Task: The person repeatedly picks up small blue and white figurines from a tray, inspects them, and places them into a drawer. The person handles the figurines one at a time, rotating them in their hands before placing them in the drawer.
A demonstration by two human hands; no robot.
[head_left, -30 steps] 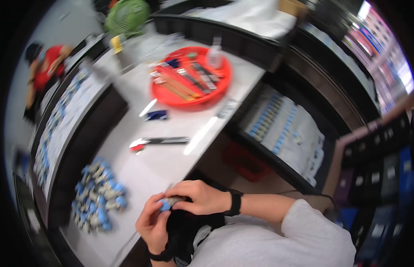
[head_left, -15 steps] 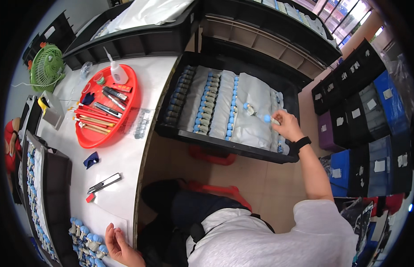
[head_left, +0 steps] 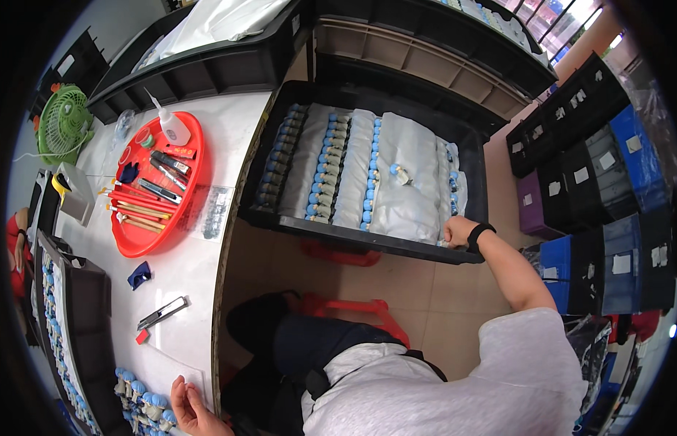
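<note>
Our right hand (head_left: pixel 458 231) rests curled at the near right edge of the black tray (head_left: pixel 280 218); we cannot tell what its fingers hold. A loose blue-capped vial (head_left: pixel 401 174) lies just beyond it. Our left hand (head_left: pixel 189 407) lies half-open on the counter (head_left: pixel 186 291), touching the blue-capped vials (head_left: pixel 138 396).

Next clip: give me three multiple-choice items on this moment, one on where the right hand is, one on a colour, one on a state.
1. Where is the right hand?
A. on the round tray
B. at the near rim of the black crate
C. on the fan

2. What colour is the round tray?
A. red
B. yellow
C. white

3. How does the single vial on the grey bag lie?
A. packed in a row
B. apart from the rows
C. held by the left hand

Answers: 1 B, the fist sits at the crate's front edge. 2 A, its rim is red. 3 B, it lies alone on the bag.
</note>
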